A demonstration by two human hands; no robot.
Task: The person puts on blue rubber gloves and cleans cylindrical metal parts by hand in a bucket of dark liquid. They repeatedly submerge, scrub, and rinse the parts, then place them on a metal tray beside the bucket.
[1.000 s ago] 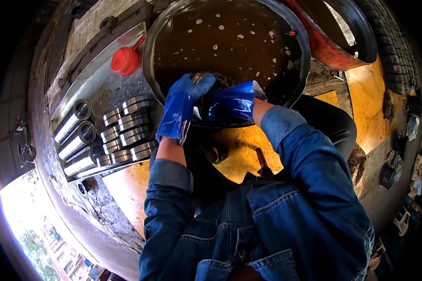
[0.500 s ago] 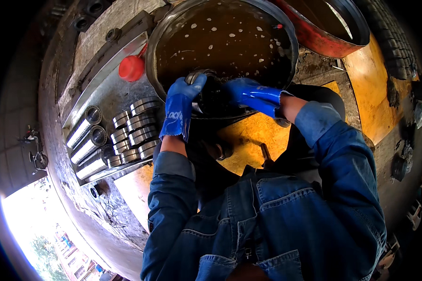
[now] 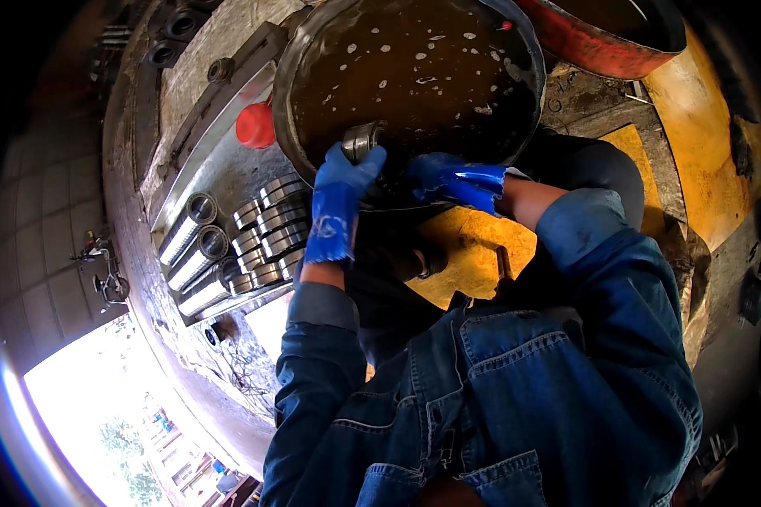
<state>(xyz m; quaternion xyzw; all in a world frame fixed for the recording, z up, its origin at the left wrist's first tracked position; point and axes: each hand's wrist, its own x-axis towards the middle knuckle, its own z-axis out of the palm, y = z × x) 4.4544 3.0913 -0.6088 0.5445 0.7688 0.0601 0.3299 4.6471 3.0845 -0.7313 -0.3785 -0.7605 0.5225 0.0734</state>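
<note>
My left hand (image 3: 343,182), in a blue rubber glove, grips a shiny metal bearing ring (image 3: 359,143) over the near left part of a round basin (image 3: 284,108). Dark brown liquid (image 3: 414,93) with pale bubbles fills the basin. My right hand (image 3: 450,178), gloved in blue too, is low at the basin's near side, to the right of the ring. Its fingers sink into dark shadow, so whether they hold anything is hidden.
Left of the basin, a metal tray (image 3: 243,166) carries several stacked bearing rings (image 3: 281,221) and long rows of rings (image 3: 196,258). A red cup-like vessel (image 3: 254,126) lies beside the rim. A red drum (image 3: 596,44) stands at the far right. Yellow sheeting (image 3: 473,253) covers floor between my legs.
My left hand has lifted the bearing ring, which now shows more plainly above the liquid, apart from my right hand. The whole view has shifted slightly.
</note>
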